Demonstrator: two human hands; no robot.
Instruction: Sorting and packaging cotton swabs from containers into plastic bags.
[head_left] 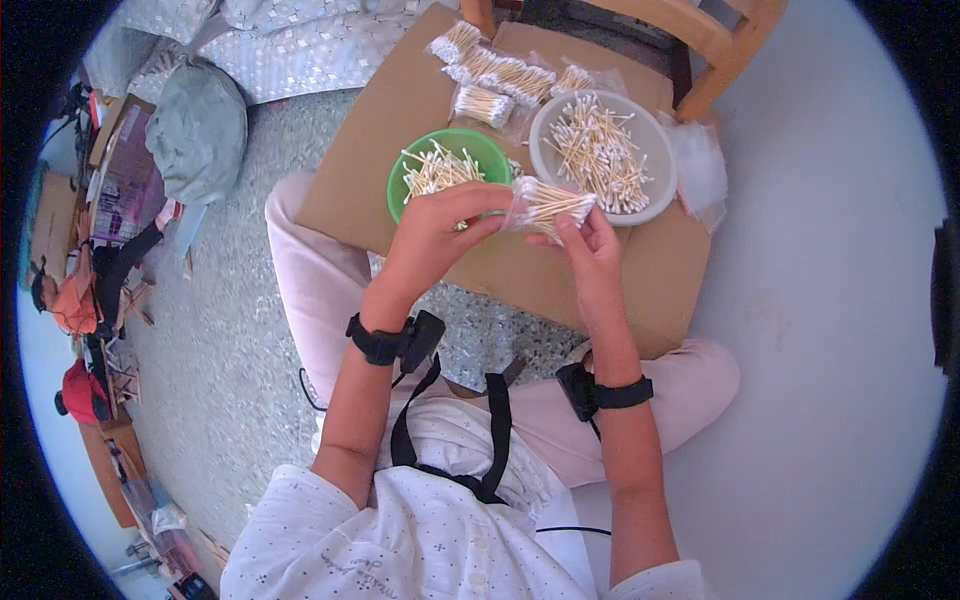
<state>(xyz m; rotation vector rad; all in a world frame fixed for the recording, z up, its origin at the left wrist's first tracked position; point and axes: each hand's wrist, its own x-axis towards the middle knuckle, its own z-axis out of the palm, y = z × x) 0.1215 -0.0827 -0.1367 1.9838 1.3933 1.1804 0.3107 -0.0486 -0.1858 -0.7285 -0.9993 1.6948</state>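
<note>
A bundle of cotton swabs (556,203) with pale wooden sticks lies between my two hands, above the near edge of the bowls. My left hand (447,232) pinches a clear plastic bag (519,205) at the bundle's left end. On the other end, the fingers of my right hand (592,247) close around the swabs, thumb on top. Just beyond my left hand stands a green bowl (394,190) of loose swabs. A larger whitish bowl (662,180), also full of loose swabs, stands behind my right hand.
Several bagged swab bundles (497,75) lie at the cardboard's far side. Clear empty bags (702,165) sit right of the whitish bowl. The cardboard sheet (370,150) covers the work surface, with a wooden chair (735,45) behind. Another person (75,300) is at the far left.
</note>
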